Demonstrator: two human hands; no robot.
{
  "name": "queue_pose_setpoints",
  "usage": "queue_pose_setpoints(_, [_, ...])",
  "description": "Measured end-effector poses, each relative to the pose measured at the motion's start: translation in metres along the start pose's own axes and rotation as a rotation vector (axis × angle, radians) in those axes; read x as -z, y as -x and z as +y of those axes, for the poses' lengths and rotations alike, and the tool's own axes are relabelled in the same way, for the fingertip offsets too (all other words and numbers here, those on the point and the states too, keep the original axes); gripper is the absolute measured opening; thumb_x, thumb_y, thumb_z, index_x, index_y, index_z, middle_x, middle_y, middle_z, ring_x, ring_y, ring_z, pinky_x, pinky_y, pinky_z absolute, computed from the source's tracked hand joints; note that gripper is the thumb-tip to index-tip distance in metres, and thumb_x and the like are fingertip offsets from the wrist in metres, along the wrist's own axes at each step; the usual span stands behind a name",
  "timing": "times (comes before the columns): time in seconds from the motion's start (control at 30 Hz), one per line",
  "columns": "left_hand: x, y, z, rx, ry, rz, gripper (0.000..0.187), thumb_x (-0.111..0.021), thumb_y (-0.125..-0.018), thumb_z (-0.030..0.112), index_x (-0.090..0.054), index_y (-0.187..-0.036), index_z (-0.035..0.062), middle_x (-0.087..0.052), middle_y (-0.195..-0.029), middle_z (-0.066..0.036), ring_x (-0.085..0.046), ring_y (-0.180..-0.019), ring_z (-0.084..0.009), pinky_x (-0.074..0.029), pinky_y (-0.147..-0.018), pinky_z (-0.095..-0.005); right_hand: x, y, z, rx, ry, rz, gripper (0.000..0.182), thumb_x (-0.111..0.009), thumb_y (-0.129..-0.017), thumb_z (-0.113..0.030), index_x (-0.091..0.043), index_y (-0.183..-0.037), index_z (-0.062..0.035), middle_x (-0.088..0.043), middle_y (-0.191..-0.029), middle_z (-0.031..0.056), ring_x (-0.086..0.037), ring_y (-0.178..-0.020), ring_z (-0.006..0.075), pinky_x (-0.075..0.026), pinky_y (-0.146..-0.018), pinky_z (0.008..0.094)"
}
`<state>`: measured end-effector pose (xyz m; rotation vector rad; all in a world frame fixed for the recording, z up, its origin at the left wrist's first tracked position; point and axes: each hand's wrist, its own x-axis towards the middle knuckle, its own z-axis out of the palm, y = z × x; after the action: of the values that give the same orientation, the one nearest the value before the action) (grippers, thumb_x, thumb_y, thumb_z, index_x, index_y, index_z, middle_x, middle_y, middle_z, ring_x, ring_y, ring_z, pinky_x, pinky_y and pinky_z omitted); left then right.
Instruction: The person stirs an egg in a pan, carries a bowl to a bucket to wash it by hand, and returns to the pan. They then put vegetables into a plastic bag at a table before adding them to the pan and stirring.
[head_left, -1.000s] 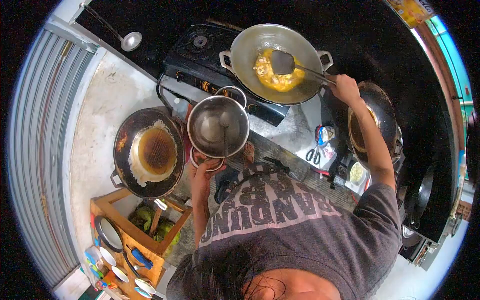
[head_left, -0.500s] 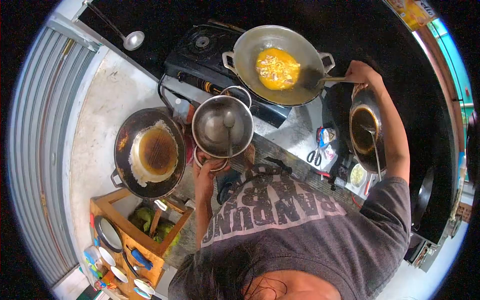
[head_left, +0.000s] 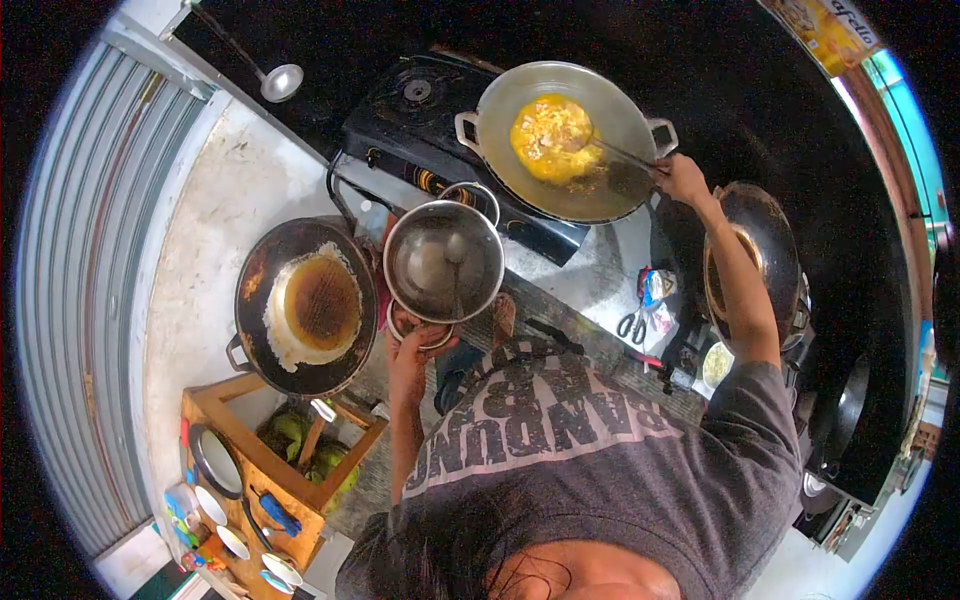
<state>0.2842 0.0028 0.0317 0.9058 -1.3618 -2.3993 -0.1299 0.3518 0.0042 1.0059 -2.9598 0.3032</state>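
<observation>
My right hand (head_left: pixel 684 181) is closed on the handle of a spatula (head_left: pixel 627 153). Its working end is at a yellow egg mixture (head_left: pixel 548 135) inside a big two-handled wok (head_left: pixel 622 108), which sits on a black gas stove (head_left: pixel 415 110). My left hand (head_left: pixel 412 358) grips the near handle of a steel pot (head_left: pixel 418 240), held beside the stove. Inside that pot leans a metal spoon (head_left: pixel 456 252).
Left of the pot sits a dark wok (head_left: pixel 252 300) with brown oil. Another dark pan (head_left: pixel 785 225) is under my right forearm. Scissors (head_left: pixel 632 326) and a bowl (head_left: pixel 716 364) lie nearby. A wooden stool (head_left: pixel 215 405), a metal ladle (head_left: pixel 281 83) and a shutter (head_left: pixel 75 260) are leftward.
My right hand has moved left and down toward the wok, pushing the spatula into the egg mixture. The mixture has changed shape. My left hand still holds the pot.
</observation>
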Motion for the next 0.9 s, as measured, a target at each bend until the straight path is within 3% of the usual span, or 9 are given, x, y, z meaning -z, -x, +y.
queue_pose_setpoints(0.1, [0.002,-0.002,-0.004,-0.014,-0.038,-0.005,0.021,-0.049,-0.082,0.006,-0.045,-0.103,0.0048,-0.062,-0.092,-0.016,-0.066,-0.082,-0.0276,-0.058,-0.067,-0.0376,0.016,-0.001,-0.016,-0.151,0.093,-0.099,0.027,-0.06,-0.079,-0.022,-0.066,-0.102,-0.0083,-0.063,-0.088,0.0192,-0.061,-0.082,0.0356,-0.049,-0.071,0.0419])
queue_pose_setpoints(0.3, [-0.014,0.002,0.004,0.022,0.056,-0.019,0.02,-0.05,-0.08,0.004,-0.044,-0.099,0.005,-0.062,-0.091,-0.015,-0.066,-0.082,-0.0275,-0.059,-0.067,-0.0378,0.039,0.019,-0.039,-0.169,0.111,0.038,0.025,-0.06,-0.079,-0.021,-0.067,-0.101,-0.0112,-0.064,-0.085,0.0191,-0.062,-0.08,0.0353,-0.049,-0.07,0.0423])
queue_pose_setpoints(0.53, [-0.013,-0.006,-0.003,0.017,0.053,-0.098,0.018,-0.052,-0.08,0.003,-0.043,-0.095,0.0046,-0.062,-0.091,-0.016,-0.066,-0.083,-0.028,-0.059,-0.068,-0.0377,0.018,0.04,-0.046,-0.098,0.201,-0.017,0.023,-0.061,-0.078,-0.022,-0.068,-0.099,-0.0131,-0.064,-0.083,0.0183,-0.062,-0.077,0.0356,-0.05,-0.069,0.0433])
queue_pose_setpoints(0.63, [-0.012,-0.01,-0.005,0.021,0.05,-0.119,0.017,-0.052,-0.08,0.003,-0.043,-0.093,0.0049,-0.062,-0.09,-0.017,-0.066,-0.082,-0.0288,-0.059,-0.068,-0.0384,0.032,0.041,-0.068,-0.238,0.239,-0.086,0.024,-0.06,-0.079,-0.022,-0.067,-0.101,-0.0148,-0.064,-0.083,0.0179,-0.062,-0.077,0.0356,-0.05,-0.069,0.0442])
queue_pose_setpoints(0.9, [-0.013,-0.015,-0.002,0.039,0.0,-0.114,0.018,-0.05,-0.08,0.003,-0.041,-0.096,0.0052,-0.061,-0.091,-0.016,-0.065,-0.083,-0.0295,-0.058,-0.069,-0.0406,0.024,0.041,-0.049,-0.22,0.342,-0.075,0.025,-0.059,-0.08,-0.021,-0.066,-0.103,-0.0163,-0.064,-0.081,0.0181,-0.063,-0.075,0.0351,-0.051,-0.066,0.0446])
